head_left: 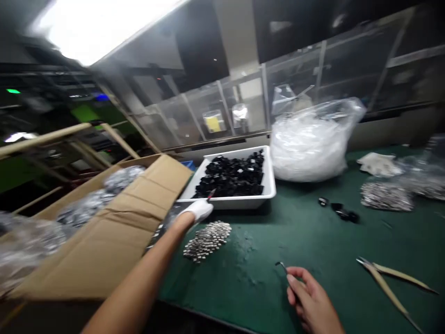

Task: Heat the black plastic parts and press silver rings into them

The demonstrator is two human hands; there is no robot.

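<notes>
My left hand, in a white glove, is at the front edge of a white tray filled with black parts. Its fingers are blurred; a small dark and reddish item shows at their tips. Just below that hand lies a pile of small metal pins on the green table. At the lower right, my bare right hand is closed round a thin dark tool with a hooked tip, held above the table.
A cardboard box with plastic-wrapped items stands left. Behind the tray's right side sits a bulging clear bag. Pliers, a few black pieces, bagged metal parts and a white cloth lie right on the green table.
</notes>
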